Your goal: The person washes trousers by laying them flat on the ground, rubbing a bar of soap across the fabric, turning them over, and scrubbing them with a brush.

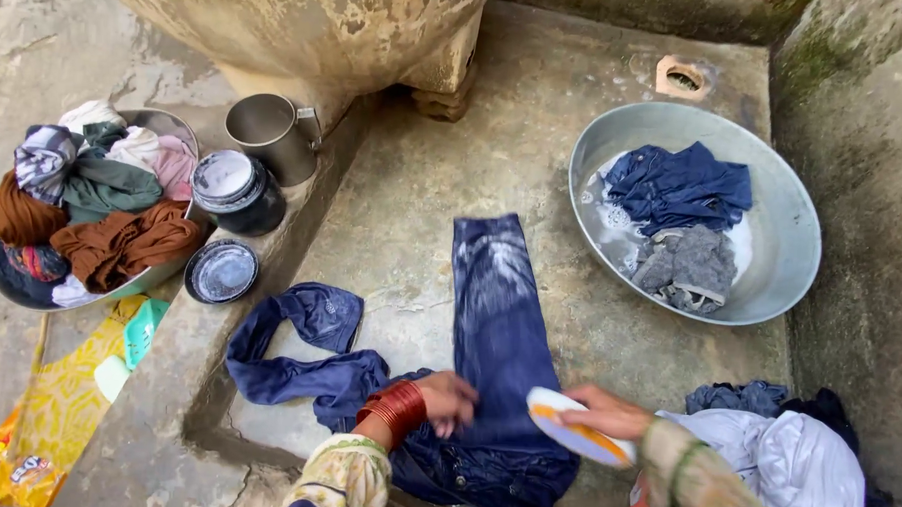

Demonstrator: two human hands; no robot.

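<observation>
Concrete, stained and damp, forms the sunken washing floor [536, 117] where a person kneels over laundry. Toward the floor's far right corner sits a wide metal basin [791, 245] holding soapy water, a dark blue garment [679, 187] and a grey one [687, 264]; a small square drain [684, 79] is set in the floor beyond it. At the near right edge lies a heap of white and dark clothes [794, 455], just beside the person's right arm. Along the raised left kerb stand a metal mug [268, 132], a dark round tin [239, 191] and its lid [220, 271] lying apart from it, with a second metal bowl [166, 124] past them piled with brown, green, pink and patterned cloth. A yellow packet [40, 419] and a pale green soap bar [145, 328] lie on the ground near that bowl. Blue jeans [493, 325] are spread across the middle of the floor, one leg stretched straight toward the far edge and streaked with white lather, the other twisted off to the left in a loose curl; the waistband lies at the near edge. The left hand [446, 401], red bangles at the wrist, presses flat on the denim near the hips, its grip open and holding nothing. The right hand [605, 411] has its grip closed around a white and orange scrubbing brush [576, 438], held over the jeans' right side.
</observation>
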